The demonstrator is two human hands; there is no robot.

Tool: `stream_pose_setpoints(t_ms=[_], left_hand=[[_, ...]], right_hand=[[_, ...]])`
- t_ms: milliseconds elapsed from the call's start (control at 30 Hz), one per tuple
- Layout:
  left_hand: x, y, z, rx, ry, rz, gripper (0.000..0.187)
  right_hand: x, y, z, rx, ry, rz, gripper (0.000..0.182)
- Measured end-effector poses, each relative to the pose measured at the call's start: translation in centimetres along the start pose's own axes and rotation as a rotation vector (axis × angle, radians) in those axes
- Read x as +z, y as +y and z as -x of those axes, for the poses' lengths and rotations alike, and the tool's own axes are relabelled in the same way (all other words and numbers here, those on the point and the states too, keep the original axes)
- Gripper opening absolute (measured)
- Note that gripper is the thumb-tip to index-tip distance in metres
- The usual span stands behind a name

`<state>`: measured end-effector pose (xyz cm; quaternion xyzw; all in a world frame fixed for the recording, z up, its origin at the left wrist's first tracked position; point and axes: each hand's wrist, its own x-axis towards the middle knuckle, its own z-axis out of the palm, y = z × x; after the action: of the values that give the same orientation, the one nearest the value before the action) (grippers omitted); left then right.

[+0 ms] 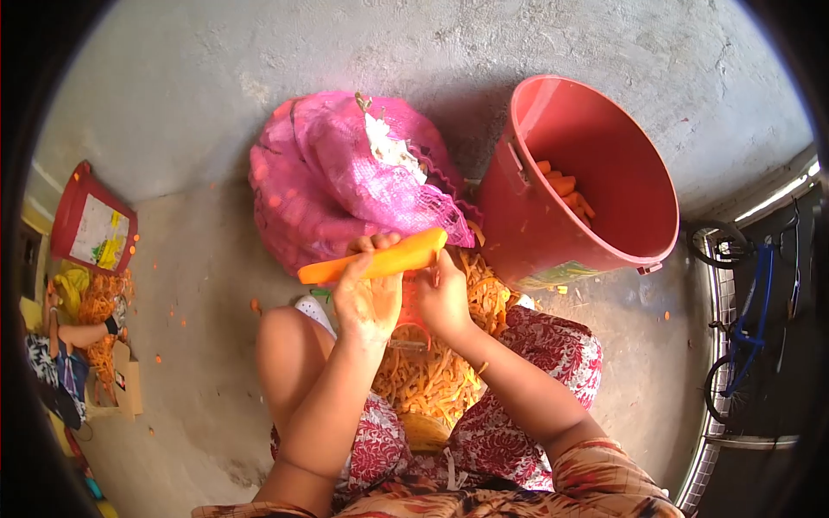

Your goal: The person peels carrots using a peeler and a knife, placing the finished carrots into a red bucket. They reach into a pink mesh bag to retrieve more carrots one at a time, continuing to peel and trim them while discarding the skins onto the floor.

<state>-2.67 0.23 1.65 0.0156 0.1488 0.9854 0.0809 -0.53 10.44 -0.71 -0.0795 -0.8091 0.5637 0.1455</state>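
– Against the grey wall (466, 43), where's your carrot (380, 262)?
– Above the peelings (432, 380), your left hand (369, 298) curled around it. Your right hand (442, 298) is at its thick end; I can't tell how closed. Support the length lightly, fingertips low, so it doesn't roll

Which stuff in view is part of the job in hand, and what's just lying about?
Likely in the job:
carrot, in left hand
right hand, at carrot's end
pink mesh sack
big red bucket, carrots inside
orange shavings between the legs

Likely just about:
blue bicycle
loose orange scraps on floor
far-left red bucket, near another person
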Motion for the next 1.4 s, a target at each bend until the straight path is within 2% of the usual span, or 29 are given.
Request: stream_pose_setpoints(t_ms=[100,133,200,267,300,367,467,533,567,667,900,1000,1100,1300,1400], left_hand=[[0.8,0.5,-0.1,-0.18,-0.332,-0.198,0.024],[1.6,1.2,0.4,-0.252,-0.34,-0.357,0.037],[1.6,2.1,0.7,-0.33,-0.526,-0.51,0.057],[2.2,2.7,1.1,-0.398,-0.667,-0.492,0.067],[2.4,3.0,1.3,-0.431,-0.735,-0.483,0.072],[2.7,3.7,0.6,-0.442,-0.942,-0.554,0.077],[2.8,3.4,1.1,-0.456,-0.785,-0.564,0.064],[1.2,2.8,0.8,-0.481,-0.533,-0.634,0.059],[0.6,2.5,0.8,-0.591,-0.406,-0.559,0.057],[1.3,1.9,1.1,-0.497,-0.389,-0.711,0.066],[-0.2,2.8,0.3,-0.674,-0.207,-0.835,0.051],[-0.3,2.4,0.5,-0.61,-0.162,-0.97,0.047],[0.0,2.2,0.7,-0.501,-0.188,-0.993,0.047],[-0.3,1.5,0.9,-0.454,-0.172,-1.108,0.053],[-0.2,1.1,0.9,-0.334,-0.181,-1.319,0.051]], right_hand=[[-0.7,0.7,-1.5,0.0,0.063,-0.154,0.012],[-1.0,0.9,-1.9,-0.009,0.083,-0.219,0.014],[-1.7,0.8,-2.2,0.03,0.061,-0.331,0.023],[-2.1,0.7,-2.3,0.006,0.048,-0.428,0.026],[-2.4,0.6,-2.1,0.052,-0.006,-0.435,0.029],[-2.7,0.5,-2.1,-0.006,-0.021,-0.366,0.03],[-2.7,0.1,-2.2,-0.019,0.009,-0.424,0.026],[-3.0,1.4,-2.6,0.015,-0.012,-0.343,0.024],[-3.0,1.4,-2.4,-0.047,0.022,-0.196,0.02],[-3.4,0.2,-2.1,-0.137,-0.038,0.025,0.018],[-4.1,0.4,-2.5,-0.185,-0.096,0.22,0.019],[-4.3,-0.3,-2.1,-0.205,-0.208,0.253,0.021],[-4.2,0.0,-1.9,-0.214,-0.276,0.43,0.023],[-4.1,-0.6,-1.3,-0.187,-0.301,0.529,0.024],[-4.6,-1.8,-1.2,-0.184,-0.392,0.597,0.022]])
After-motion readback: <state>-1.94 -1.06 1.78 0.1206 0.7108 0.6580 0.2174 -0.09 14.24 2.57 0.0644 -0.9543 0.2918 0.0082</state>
